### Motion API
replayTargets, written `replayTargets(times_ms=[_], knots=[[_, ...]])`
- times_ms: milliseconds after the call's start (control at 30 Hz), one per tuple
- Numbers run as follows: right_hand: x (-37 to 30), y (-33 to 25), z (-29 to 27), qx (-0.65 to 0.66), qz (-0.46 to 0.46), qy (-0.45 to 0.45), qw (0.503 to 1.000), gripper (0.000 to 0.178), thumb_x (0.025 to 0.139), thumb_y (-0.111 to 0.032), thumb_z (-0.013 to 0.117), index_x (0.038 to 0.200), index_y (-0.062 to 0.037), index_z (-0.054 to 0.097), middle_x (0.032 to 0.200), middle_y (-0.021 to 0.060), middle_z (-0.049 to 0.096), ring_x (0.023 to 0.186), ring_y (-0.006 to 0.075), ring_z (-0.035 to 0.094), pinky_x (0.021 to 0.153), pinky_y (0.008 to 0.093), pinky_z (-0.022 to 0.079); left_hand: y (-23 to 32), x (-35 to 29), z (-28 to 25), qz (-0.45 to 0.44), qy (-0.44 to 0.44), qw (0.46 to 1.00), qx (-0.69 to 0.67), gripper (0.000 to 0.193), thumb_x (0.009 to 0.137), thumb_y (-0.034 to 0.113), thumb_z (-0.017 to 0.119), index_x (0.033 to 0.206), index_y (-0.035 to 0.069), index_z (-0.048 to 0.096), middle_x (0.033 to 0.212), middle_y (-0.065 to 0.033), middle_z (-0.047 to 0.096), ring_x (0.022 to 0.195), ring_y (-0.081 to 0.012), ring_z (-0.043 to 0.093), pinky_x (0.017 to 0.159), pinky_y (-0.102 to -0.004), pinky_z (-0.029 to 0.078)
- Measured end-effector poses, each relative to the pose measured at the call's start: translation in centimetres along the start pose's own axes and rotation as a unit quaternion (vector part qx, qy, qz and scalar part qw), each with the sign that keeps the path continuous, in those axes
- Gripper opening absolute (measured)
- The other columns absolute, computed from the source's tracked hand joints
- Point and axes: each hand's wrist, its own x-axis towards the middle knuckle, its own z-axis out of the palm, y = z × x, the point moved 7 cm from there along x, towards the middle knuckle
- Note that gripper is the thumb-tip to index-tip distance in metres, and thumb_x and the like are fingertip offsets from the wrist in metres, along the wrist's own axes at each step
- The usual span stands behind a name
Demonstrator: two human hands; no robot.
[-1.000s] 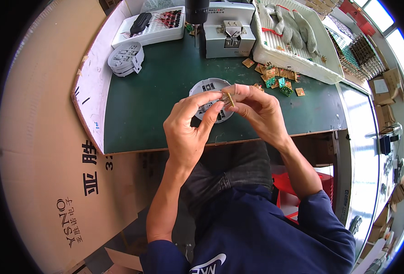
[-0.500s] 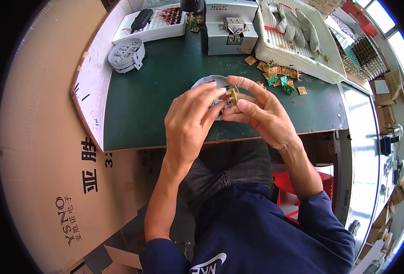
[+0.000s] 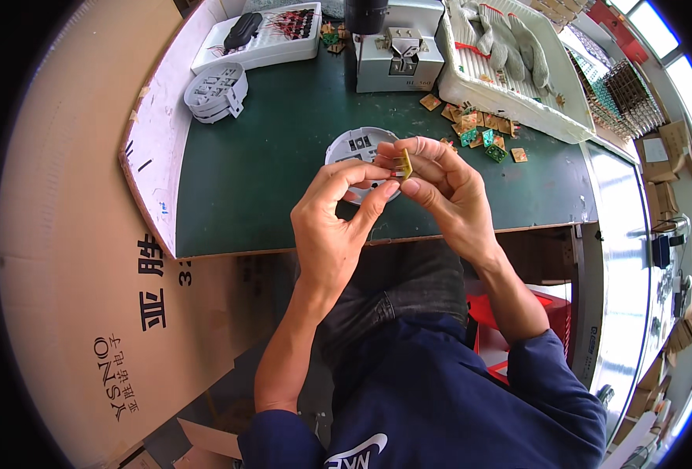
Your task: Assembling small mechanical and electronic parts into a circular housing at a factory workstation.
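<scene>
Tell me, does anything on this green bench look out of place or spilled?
Mostly the small circuit boards: they lie scattered and overlapping on the green bench beside the white tray, in no order, as if spilled. I can't make out any damage.

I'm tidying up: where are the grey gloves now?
At the head view's upper right, the grey gloves lie in the white tray, right of the silver machine.

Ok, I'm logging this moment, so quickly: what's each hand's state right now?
Right hand: closed, holding a small board.
Left hand: curled in at that board; whether it holds anything cannot be told.
</scene>
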Motion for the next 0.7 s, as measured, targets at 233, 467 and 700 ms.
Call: replayTargets(times_ms=[233,467,700], knots=[[-0.4,0.7,0.2,-0.043,-0.013,0.017,0.999,0.038,0.102,0.003,0.06,0.138,0.0047,0.051,0.14,0.0204,0.061,0.131,0.0239,0.06,0.113,0.0378,0.048,-1.1,0.1,0.1,-0.01,-0.01,1.0,-0.015,0.014,0.089,0.009,0.081,0.1,0.004,0.075,0.098,-0.0029,0.075,0.086,-0.0152,0.069,0.071,-0.0302,0.053],[-0.3,1.4,0.1,-0.049,-0.017,0.04,0.998,0.037,0.102,0.004,0.059,0.138,0.0043,0.05,0.137,0.0194,0.063,0.13,0.0232,0.061,0.112,0.0378,0.049,-1.3,0.0,0.4,0.001,0.013,1.0,-0.006,0.014,0.087,0.006,0.082,0.099,0.003,0.074,0.097,-0.0026,0.074,0.083,-0.015,0.069,0.071,-0.0306,0.054],[-0.2,1.5,-0.1,-0.045,-0.007,0.049,0.998,0.037,0.102,0.004,0.059,0.138,0.0043,0.05,0.137,0.0197,0.063,0.13,0.0235,0.06,0.112,0.0375,0.049,-1.1,0.1,0.6,0.027,0.022,0.999,0.012,0.015,0.087,0.006,0.082,0.099,0.004,0.074,0.095,-0.0028,0.073,0.082,-0.0158,0.069,0.072,-0.0307,0.054]])
